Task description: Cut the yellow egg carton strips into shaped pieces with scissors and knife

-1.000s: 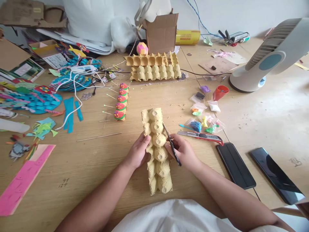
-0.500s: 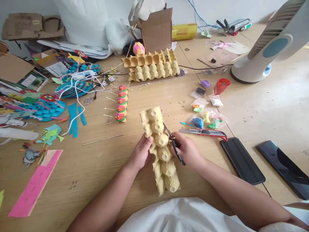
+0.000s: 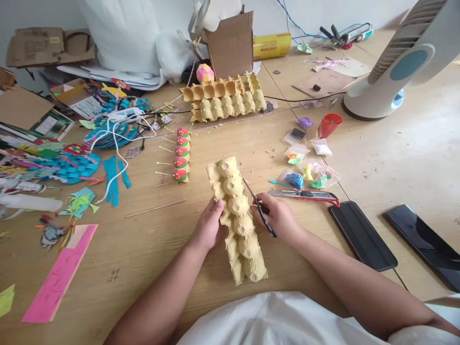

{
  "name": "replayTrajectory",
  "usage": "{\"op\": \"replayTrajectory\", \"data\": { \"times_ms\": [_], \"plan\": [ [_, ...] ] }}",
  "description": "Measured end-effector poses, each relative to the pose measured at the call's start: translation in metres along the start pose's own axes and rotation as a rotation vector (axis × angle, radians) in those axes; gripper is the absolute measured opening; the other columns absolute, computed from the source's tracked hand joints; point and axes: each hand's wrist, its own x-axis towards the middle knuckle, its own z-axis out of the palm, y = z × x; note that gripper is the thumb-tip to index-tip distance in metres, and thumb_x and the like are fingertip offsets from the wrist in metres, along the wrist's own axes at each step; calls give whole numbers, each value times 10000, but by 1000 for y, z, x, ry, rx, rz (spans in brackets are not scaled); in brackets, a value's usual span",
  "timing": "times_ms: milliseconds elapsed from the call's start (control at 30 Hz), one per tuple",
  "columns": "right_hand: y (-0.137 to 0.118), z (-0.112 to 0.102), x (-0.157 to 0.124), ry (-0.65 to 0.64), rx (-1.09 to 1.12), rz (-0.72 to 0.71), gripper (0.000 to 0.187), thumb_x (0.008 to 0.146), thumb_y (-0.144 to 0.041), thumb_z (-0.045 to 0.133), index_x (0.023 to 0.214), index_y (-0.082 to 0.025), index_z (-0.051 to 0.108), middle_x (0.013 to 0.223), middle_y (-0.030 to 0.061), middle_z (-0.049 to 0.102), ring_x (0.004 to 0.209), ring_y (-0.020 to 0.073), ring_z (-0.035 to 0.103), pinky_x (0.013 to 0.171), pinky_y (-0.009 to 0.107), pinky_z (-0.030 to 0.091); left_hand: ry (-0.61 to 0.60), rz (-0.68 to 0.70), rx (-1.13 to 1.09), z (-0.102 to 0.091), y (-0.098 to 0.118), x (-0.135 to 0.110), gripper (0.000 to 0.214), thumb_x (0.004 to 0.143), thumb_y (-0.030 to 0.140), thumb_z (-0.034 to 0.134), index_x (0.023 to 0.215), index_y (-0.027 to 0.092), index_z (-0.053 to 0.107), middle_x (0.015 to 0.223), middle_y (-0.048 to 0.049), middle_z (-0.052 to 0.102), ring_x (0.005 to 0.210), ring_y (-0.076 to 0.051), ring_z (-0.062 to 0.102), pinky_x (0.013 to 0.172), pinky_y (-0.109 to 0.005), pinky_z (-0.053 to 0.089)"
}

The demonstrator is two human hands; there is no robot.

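Note:
My left hand point(image 3: 209, 224) grips the left edge of a yellowish egg carton strip point(image 3: 240, 225), thumb on top and the other fingers beneath it. The strip lies lengthwise in front of me, bumps facing up. My right hand point(image 3: 273, 214) is closed round the handles of dark scissors point(image 3: 261, 213). Their blades point up and left, with the tip beside the strip's right edge. Whether the blades touch the carton, I cannot tell. Beyond the strip, to the left, stands a row of red and green decorated egg-cup figures point(image 3: 181, 155) with thin green-tipped sticks.
More egg carton pieces point(image 3: 230, 106) lie at the back. On the right are a utility knife point(image 3: 305, 194), bags of coloured clay point(image 3: 294, 180), a red cup point(image 3: 329, 125), two dark phone-like slabs point(image 3: 362, 235) and a white fan point(image 3: 373, 103). Pink paper point(image 3: 59, 275) and blue strips point(image 3: 111, 181) lie left.
The scissors have shifted slightly away from the strip's right edge, and the gap between them and the carton looks wider. My left hand keeps its grip. The view has shifted a little.

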Motion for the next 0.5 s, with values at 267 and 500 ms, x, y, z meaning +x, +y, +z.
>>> {"op": "replayTrajectory", "data": {
  "times_ms": [267,500],
  "plan": [
    [-2,-4,-3,-2,59,-82,198,910,-374,557,1047,-232,548,700,-43,563,612,131,494,577,234,354,55,-88,-58,-5,2,2,519,912,530,627,1318,207,607,1245,-88,708,1194,-269,648,972,-375,540],
    [-8,-10,-3,135,-350,-194,249,906,-326,574,1126,-211,589,823,32,677,703,181,598,618,269,362,2,-235,-91,4,11,-4,409,867,610,633,1045,258,740,916,-51,777,981,-299,725,819,-393,591]
  ]
}}
